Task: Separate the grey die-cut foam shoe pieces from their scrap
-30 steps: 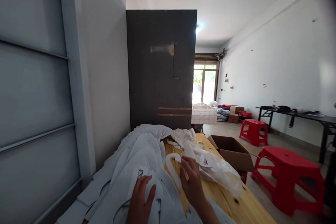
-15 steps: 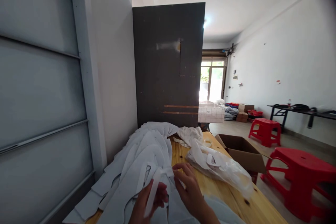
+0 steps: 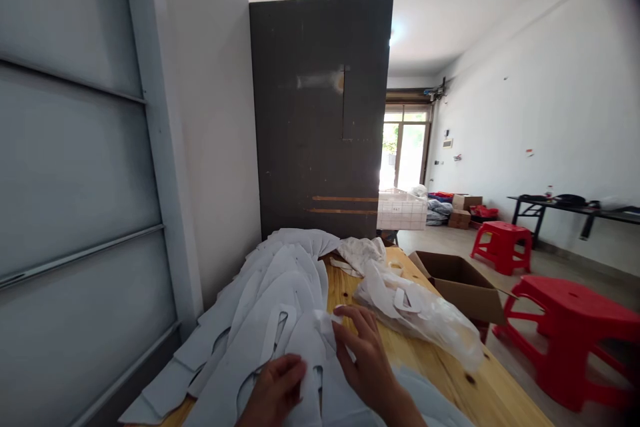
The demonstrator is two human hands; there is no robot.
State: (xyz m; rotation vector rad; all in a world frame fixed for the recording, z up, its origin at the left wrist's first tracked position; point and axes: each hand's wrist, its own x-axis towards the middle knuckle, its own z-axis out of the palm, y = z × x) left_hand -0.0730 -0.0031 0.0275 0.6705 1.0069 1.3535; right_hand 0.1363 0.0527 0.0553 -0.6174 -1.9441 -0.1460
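Left hand drawn in, narrow white strip left at the right fingertips

Since the frame half a second ago, the left hand [image 3: 277, 383] has bent its fingers inward, and the narrow, pale white strip [image 3: 326, 321] that stood along it no longer shows there. The right hand [image 3: 369, 355] sits at nearly the same spot.

Grip, right: thumb and forefinger almost together, pinching the strip's visible end; the other fingers loosely bent. Grip, left: fingers curled toward the thumb; knuckles hide the inside, so cannot tell how fully it is closed or whether it has hold of anything.

Strip position: above the overlapping pile of thin, pale grey-white sheets with slot-shaped cut-outs [image 3: 280, 273], near the pile's right edge. Contact with the sheets below: cannot tell. Pile lies on the yellowish, knotted wooden table [image 3: 447, 372]. Right of the pile, on the same table: a crumpled, translucent plastic bag [image 3: 440, 327].
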